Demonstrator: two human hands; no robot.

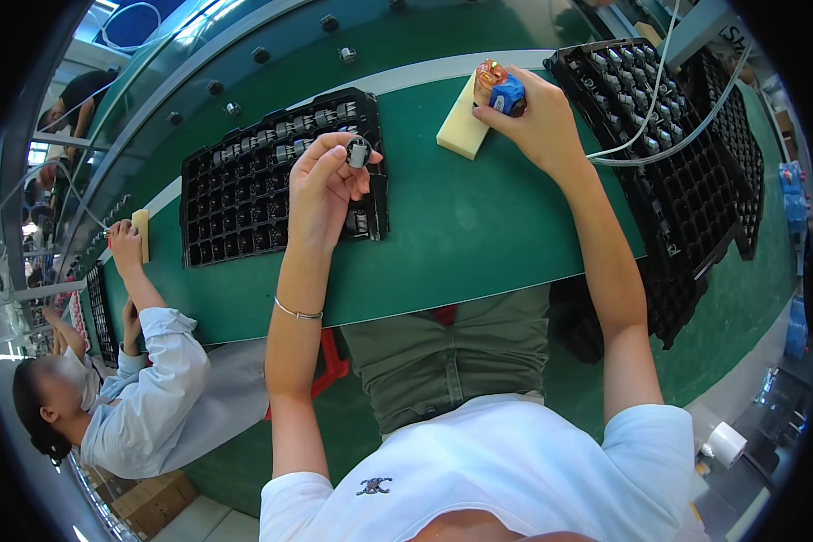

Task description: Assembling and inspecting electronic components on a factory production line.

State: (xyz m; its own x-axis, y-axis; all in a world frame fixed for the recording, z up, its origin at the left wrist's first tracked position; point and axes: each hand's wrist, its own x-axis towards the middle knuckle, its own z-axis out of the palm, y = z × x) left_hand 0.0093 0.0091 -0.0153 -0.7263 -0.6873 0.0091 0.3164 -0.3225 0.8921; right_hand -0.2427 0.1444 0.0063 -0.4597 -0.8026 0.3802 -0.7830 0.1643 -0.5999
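My left hand (320, 188) is raised over the near right part of a black compartment tray (235, 194). Its thumb and fingers pinch a small cylindrical metal part (359, 154) with a dark rim. Farther right, my right hand (540, 117) is wrapped round a blue and orange-red object (506, 94), whose exact kind I cannot make out. That object is at the far end of a pale yellow foam block (463, 126) on the green table (461, 226). Similar metal parts fill the tray's far rows, while many nearer pockets hold none.
Stacked black trays (659, 135) with rows of metal parts stand on the right, crossed by a pale hose (641, 161). Beyond the table, a conveyor belt (289, 81) carries several spaced-out parts. A co-worker (144, 388) sits at the left, one hand near another yellow block (142, 235).
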